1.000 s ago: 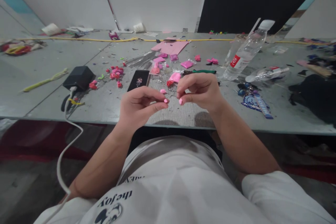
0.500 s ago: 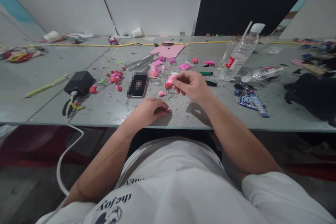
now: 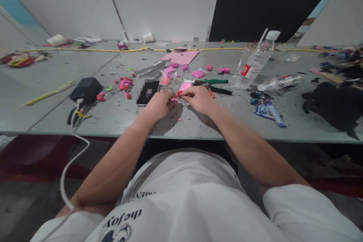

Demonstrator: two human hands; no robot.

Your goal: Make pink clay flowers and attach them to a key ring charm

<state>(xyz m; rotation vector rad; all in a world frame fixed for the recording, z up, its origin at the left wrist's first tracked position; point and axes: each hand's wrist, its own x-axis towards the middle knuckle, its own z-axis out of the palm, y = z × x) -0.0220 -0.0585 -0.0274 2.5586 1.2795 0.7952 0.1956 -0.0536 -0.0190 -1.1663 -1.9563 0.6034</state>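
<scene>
My right hand (image 3: 197, 97) pinches a small red piece (image 3: 179, 93) that looks like modelling clay. Beside it, my left hand (image 3: 161, 103) has its thumb and fingertips drawn together, meeting the red piece from the left. Whether those fingertips hold the red piece or something tiny cannot be made out. A pink lump (image 3: 175, 99) shows partly behind the left fingertips. Just beyond the fingers lies a clear packet of pink clay (image 3: 187, 85). A tiny pink crumb (image 3: 179, 119) rests on the table in front of both hands.
A phone (image 3: 148, 93) lies left of the hands, green-handled pliers (image 3: 217, 81) to the right. Red and pink clay flowers (image 3: 124, 84) and a black power brick (image 3: 86, 90) are farther left. A water bottle (image 3: 255, 64) stands at right, near a keychain (image 3: 268, 109).
My left hand has moved up and forward from near the table edge to meet the right hand. The right hand has lowered slightly leftward with the red piece, uncovering the pliers and the crumb.
</scene>
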